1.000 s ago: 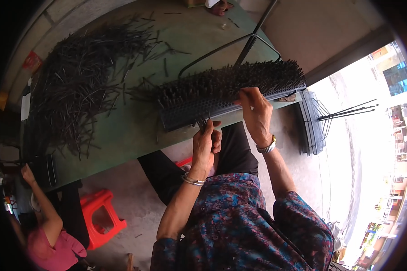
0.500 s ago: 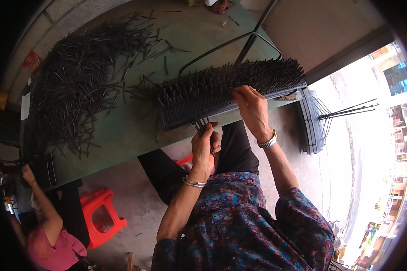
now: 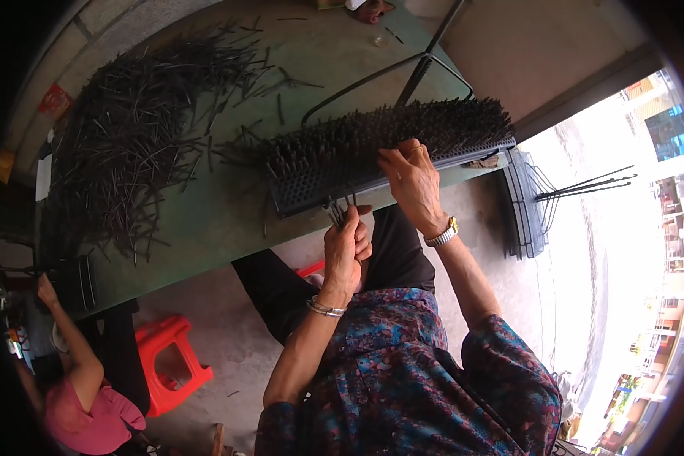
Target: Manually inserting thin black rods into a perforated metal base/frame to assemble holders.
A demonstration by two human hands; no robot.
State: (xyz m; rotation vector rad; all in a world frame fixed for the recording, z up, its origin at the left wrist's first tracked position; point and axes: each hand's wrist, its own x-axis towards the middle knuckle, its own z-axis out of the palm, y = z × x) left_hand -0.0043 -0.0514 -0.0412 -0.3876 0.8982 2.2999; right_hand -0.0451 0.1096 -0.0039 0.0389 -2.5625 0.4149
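Frame centre: left hand [image 3: 345, 247] grips thin black strips [image 3: 337, 210]; right hand [image 3: 414, 186], fingertips narrowed, contents undeterminable, meets the perforated panel's [image 3: 304, 192] black bristles [image 3: 334, 142].

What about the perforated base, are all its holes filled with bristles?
No, the perforated base shows rows of open holes in front of the dark bristles.
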